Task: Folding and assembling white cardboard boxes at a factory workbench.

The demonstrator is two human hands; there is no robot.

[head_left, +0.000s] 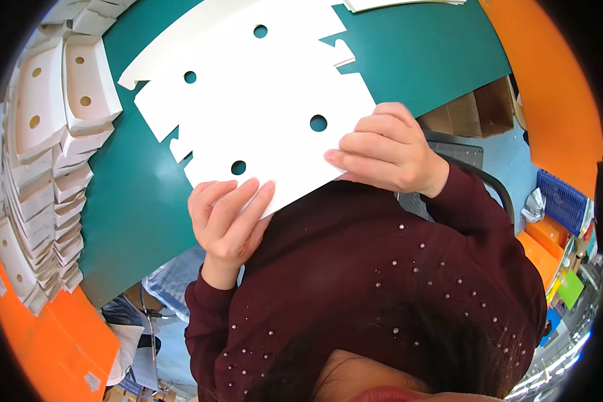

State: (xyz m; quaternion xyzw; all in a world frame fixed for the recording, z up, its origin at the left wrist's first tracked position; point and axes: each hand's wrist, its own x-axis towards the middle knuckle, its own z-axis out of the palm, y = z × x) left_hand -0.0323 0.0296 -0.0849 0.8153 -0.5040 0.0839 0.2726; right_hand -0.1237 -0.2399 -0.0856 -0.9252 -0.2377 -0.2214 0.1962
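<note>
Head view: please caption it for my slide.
Left fingers and right fingers hold a white sheet showing four holes over a green table.

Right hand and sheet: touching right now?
Touching. The head view shows the right hand's fingertips lying on the sheet's white face, near its edge.

Just off the right of the green tabletop [442,60] I see a brown cardboard box [461,115]; farther from the tabletop on that side, a blue plastic basket [561,201]. Orange surfaces [559,94] flank the tabletop left and right.
</note>
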